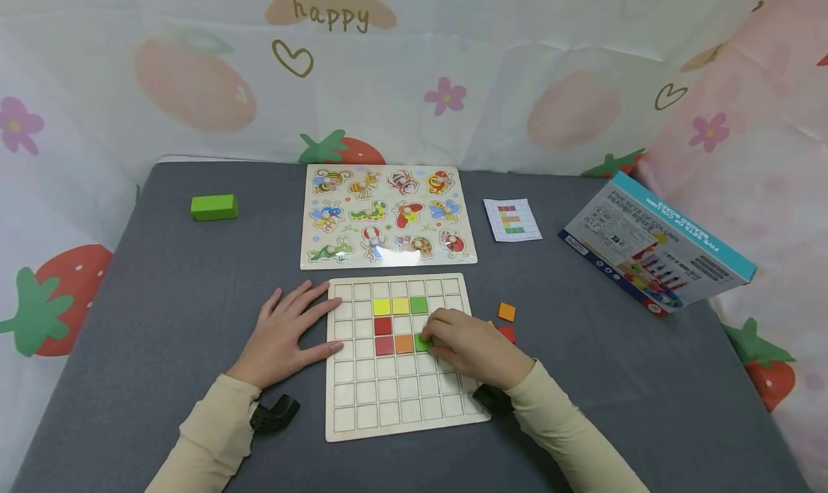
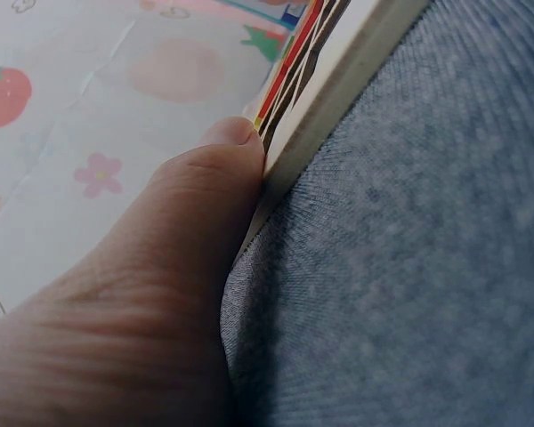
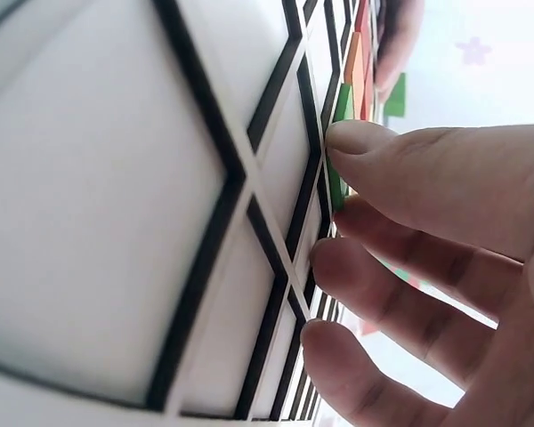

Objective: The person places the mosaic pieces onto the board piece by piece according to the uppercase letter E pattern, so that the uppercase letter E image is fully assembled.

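Observation:
A pale wooden grid board lies on the table with colored square tiles in several cells. Two yellow tiles and a green tile form one row; below are a red tile, then a pinkish-red tile and an orange tile. My right hand has thumb and index finger at another green tile beside the orange one, pinching it at its cell. With fingers spread, my left hand rests against the board's left edge, its thumb touching the rim.
An orange tile and a red tile lie right of the board. Behind are an insect puzzle board, a pattern card, a green block and a tilted box. A printed cloth hangs at the back.

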`<state>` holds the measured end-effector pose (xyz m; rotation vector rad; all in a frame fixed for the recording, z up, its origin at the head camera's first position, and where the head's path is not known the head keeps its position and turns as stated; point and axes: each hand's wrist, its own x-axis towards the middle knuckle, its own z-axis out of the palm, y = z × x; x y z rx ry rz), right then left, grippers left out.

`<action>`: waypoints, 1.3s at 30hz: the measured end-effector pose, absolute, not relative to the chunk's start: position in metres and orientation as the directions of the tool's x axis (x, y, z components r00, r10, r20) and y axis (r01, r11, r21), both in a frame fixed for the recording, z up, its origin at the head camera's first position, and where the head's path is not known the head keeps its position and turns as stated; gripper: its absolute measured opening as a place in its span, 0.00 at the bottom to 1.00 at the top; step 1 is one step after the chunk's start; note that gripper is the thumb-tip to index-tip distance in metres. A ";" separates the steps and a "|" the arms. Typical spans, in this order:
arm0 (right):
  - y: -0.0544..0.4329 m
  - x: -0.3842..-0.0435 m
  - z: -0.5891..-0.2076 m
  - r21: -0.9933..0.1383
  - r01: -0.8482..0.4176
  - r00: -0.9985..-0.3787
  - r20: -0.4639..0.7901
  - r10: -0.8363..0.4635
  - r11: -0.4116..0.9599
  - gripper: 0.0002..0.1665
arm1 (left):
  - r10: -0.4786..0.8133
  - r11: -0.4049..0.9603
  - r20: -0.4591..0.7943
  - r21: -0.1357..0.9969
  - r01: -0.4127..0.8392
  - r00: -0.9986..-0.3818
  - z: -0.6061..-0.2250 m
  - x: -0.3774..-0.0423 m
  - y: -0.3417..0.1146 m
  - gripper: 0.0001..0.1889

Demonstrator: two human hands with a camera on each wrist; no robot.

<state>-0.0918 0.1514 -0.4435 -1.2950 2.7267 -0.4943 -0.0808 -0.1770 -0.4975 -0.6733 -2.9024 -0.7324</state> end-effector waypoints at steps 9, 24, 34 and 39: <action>0.152 -0.091 -0.441 -0.319 -0.739 -0.638 0.047 -0.769 0.594 0.12 | 0.401 0.785 0.190 0.433 0.444 -0.896 -0.498 -0.082 -0.177 0.38; 0.224 -0.102 -0.415 -0.282 -0.520 -0.845 0.037 -0.533 0.806 0.16 | 0.402 0.788 0.168 0.436 0.434 -0.900 -0.495 -0.083 -0.175 0.38; 0.245 -0.110 -0.433 -0.237 -0.434 -0.888 -0.054 -0.457 0.869 0.15 | 0.400 0.783 0.185 0.439 0.440 -0.898 -0.498 -0.082 -0.176 0.38; 0.247 -0.117 -0.439 -0.246 -0.426 -0.892 -0.049 -0.450 0.871 0.14 | 0.400 0.785 0.181 0.439 0.438 -0.898 -0.498 -0.082 -0.177 0.38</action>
